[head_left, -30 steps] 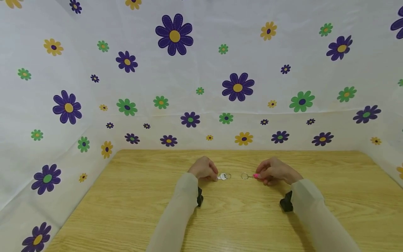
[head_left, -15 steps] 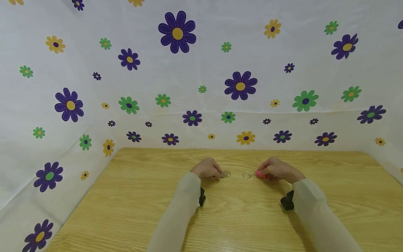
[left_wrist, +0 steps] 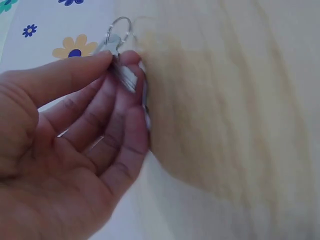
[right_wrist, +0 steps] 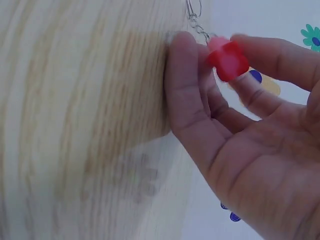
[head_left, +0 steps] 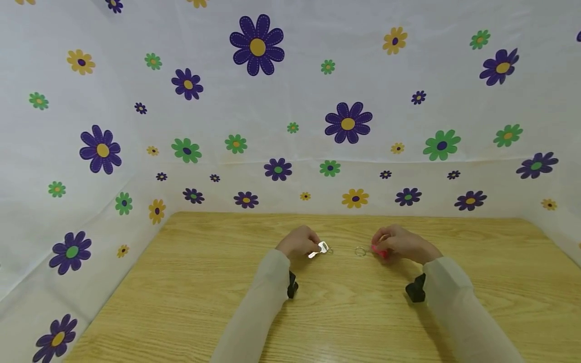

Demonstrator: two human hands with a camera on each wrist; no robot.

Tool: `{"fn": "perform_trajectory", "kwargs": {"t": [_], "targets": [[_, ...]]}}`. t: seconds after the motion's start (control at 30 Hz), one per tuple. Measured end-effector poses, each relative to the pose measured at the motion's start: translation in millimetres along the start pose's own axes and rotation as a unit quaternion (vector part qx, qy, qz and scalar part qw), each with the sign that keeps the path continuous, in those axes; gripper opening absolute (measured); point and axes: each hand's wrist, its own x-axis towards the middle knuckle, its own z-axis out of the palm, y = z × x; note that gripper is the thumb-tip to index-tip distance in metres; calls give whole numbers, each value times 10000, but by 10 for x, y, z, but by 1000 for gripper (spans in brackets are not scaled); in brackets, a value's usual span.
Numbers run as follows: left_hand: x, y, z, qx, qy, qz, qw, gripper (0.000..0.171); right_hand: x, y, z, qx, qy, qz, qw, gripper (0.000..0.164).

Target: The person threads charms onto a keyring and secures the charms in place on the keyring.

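Near the back of the table, my left hand (head_left: 298, 241) pinches keys (head_left: 323, 246) by their heads between thumb and fingertips. A split ring (left_wrist: 120, 31) sticks out past the fingertips, and part of the keys lies hidden among the fingers. To the right, my right hand (head_left: 403, 244) holds a small pink-red keychain charm (right_wrist: 228, 61) between thumb and fingers. From the charm a short silver chain (right_wrist: 198, 26) leads to its own split ring (head_left: 360, 251), which points toward the keys. A gap separates the two rings. Both hands are low, close over the wood.
The wood-grain table (head_left: 345, 312) stretches toward me and out to both sides. White cloth (head_left: 295, 96) printed with purple, green and yellow flowers stands behind and along the sides. A black wrist mount (head_left: 415, 289) sits below the right cuff, another (head_left: 292, 285) at the left.
The keys have turned in my left hand, and a blade now shows below the fingers. The charm and its ring have shifted a little right, widening the gap between the rings.
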Motion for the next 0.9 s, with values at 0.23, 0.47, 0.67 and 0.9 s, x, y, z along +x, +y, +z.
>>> {"fn": "perform_trajectory", "kwargs": {"t": [0.23,0.47,0.67,0.9], "targets": [[-40,-52,-12,-766,21,-115,9970,16,13,15,-2,94,-202,-61,9997,28],[-32,-55,-19,-1569,-162,-324,9870,25,27,0,-15,-10,-176,-20,9998,27],[-43,-55,-34,-1723,-168,-400,9841,25,19,-8,-4,-103,-35,-79,9999,13],[-43,-80,-23,-1698,-141,-338,9848,23,4,30,-11,47,-27,-152,9999,11]]}}
